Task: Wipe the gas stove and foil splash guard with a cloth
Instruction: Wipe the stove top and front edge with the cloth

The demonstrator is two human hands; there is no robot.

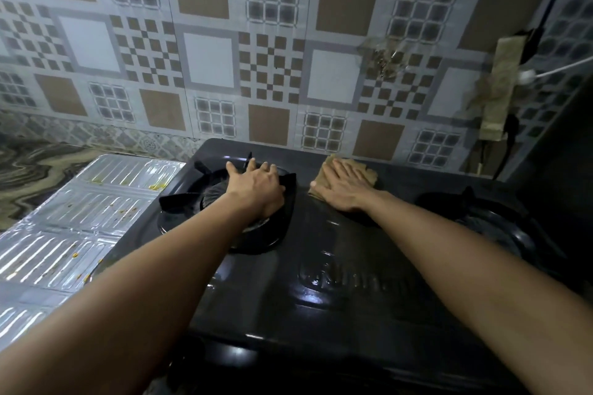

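Note:
A black two-burner gas stove [321, 266] fills the middle of the head view. My right hand [340, 184] lies flat with straight fingers on a folded tan cloth [369, 171], pressing it onto the stove top near the back edge. My left hand [255, 184] rests on the left burner's black pan support [179, 202], fingers spread over its far prongs. To the left of the stove the silver foil splash guard [73, 221] lies flat, ribbed and dotted with yellow food stains.
The right burner [491, 221] sits at the stove's right end. A patterned tiled wall [272, 58] rises just behind the stove. A grimy strip and a white cable [503, 83] hang on the wall at right. Marbled countertop [29, 170] shows at far left.

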